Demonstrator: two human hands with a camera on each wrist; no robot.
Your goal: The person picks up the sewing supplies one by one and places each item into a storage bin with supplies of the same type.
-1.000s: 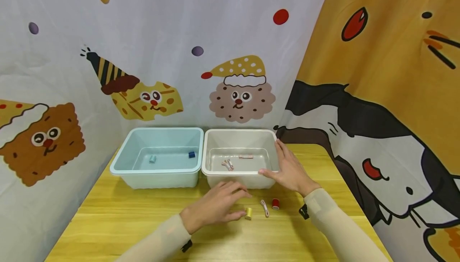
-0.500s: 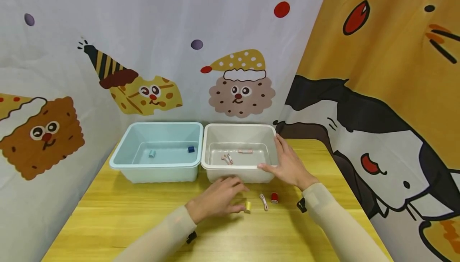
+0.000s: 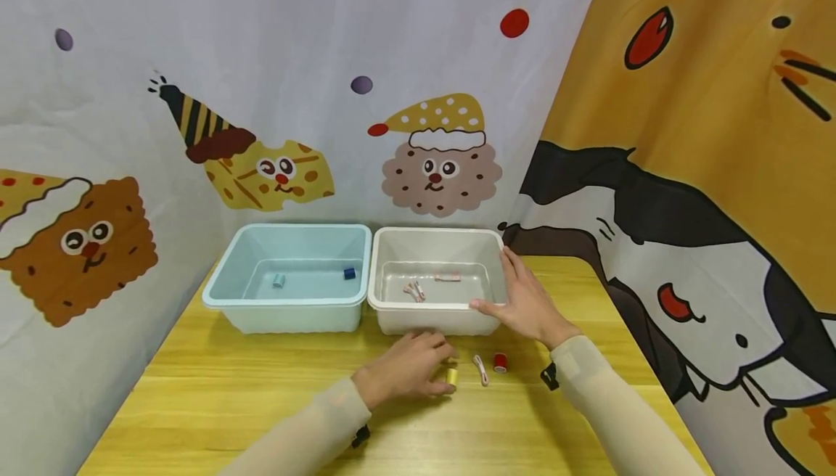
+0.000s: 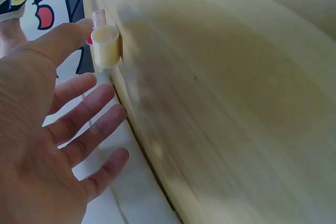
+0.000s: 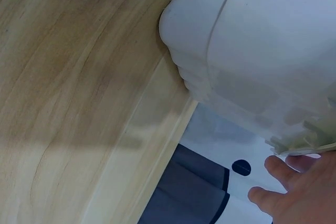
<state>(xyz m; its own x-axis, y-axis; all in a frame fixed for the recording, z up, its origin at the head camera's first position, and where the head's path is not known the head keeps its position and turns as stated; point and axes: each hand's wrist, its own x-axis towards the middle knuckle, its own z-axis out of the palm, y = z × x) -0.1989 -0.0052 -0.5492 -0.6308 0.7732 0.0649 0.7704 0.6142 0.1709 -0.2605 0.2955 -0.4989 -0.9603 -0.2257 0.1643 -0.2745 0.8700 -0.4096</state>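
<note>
On the table stands a yellow thread spool (image 3: 452, 379), upright, with my left hand (image 3: 410, 366) around its left side. In the left wrist view the fingers are spread, and the thumb (image 4: 63, 38) reaches beside the spool. My right hand (image 3: 532, 305) rests at the right front corner of the white bin (image 3: 434, 318), thumb on the front rim and fingers along the right side. A pinkish-white bundle of cord (image 3: 480, 370) and a red thread spool (image 3: 500, 363) lie to the right of the yellow spool.
The white bin holds several pinkish bundles (image 3: 448, 277). Left of it stands a light blue bin (image 3: 281, 320), with a light blue spool (image 3: 279, 281) and a dark blue spool (image 3: 349, 273) inside. A printed curtain (image 3: 300, 62) hangs behind the wooden table (image 3: 215, 403).
My left hand has moved slightly right, its thumb and fingers now closer about the yellow spool. The right hand stays at the white bin's corner. The head view has shifted a little.
</note>
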